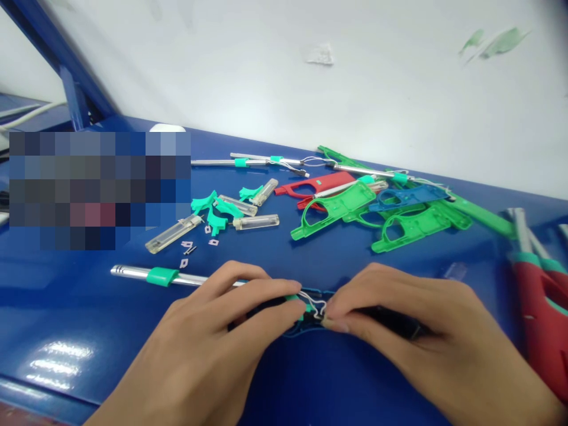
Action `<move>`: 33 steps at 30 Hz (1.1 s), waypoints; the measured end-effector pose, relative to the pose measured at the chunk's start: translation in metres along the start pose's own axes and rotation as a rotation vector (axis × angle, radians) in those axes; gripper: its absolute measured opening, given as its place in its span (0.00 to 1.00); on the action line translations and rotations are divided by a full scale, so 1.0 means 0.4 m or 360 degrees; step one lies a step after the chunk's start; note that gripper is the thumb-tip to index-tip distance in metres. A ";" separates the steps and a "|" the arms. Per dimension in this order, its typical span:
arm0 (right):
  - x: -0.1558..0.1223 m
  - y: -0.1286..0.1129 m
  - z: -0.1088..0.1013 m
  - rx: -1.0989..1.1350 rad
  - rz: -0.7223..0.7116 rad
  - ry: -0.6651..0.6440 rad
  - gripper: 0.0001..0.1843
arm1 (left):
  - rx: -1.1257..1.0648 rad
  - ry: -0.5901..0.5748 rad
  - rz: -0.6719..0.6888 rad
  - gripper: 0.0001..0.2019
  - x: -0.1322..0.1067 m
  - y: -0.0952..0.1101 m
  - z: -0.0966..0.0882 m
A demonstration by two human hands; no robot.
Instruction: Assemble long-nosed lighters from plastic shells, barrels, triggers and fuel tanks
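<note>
My left hand (208,349) and my right hand (426,337) meet low in the middle of the blue table (66,307). Both pinch a blue lighter shell (310,328) lying flat there, with thin white wires (313,303) looping between the fingertips. A metal tube (133,273) with a teal collar (162,276) runs from the left into my left fingers. My right fingers press on the wire end and cover a dark part of the shell.
Beyond my hands lie green (337,208), red (310,184) and blue (408,198) lighter shells, clear fuel tanks (173,234), teal triggers (213,210), small metal bits (189,248) and wired tubes (266,160). Assembled red lighters (539,302) lie at the right edge. A white wall rises behind.
</note>
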State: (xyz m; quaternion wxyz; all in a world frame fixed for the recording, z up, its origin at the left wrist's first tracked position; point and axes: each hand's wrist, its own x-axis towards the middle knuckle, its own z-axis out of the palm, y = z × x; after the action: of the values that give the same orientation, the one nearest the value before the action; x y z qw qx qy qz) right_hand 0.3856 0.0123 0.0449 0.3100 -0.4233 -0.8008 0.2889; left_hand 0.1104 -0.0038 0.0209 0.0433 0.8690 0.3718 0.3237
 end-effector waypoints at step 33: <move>-0.011 0.024 -0.023 -0.0526 -0.0178 -0.0168 0.12 | -0.0022 0.0334 -0.0366 0.24 -0.039 0.035 -0.012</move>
State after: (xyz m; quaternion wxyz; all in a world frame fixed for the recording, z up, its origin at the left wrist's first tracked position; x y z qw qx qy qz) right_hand 0.3992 0.0150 0.0425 0.2094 -0.4076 -0.8748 0.1573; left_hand 0.1081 -0.0252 0.0206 0.0471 0.7817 0.4691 0.4083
